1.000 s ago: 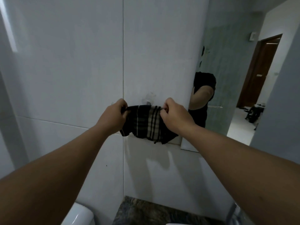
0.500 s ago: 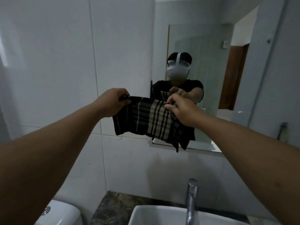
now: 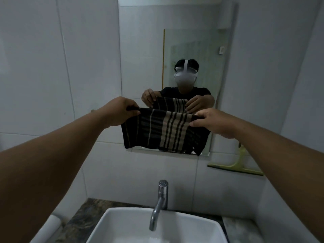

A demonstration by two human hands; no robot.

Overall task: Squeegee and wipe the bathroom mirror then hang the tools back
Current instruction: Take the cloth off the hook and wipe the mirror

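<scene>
Fingers [image 3: 133, 109] of both hands pinched cloth [image 3: 164, 132] corners | risk: slack cloth could slip before reaching mirror [image 3: 140, 50]

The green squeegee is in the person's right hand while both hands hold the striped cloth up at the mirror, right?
Not quite. The head view shows the green squeegee hanging on the wall to the right of the mirror, in neither hand. The left hand and right hand do hold the striped cloth.
</scene>
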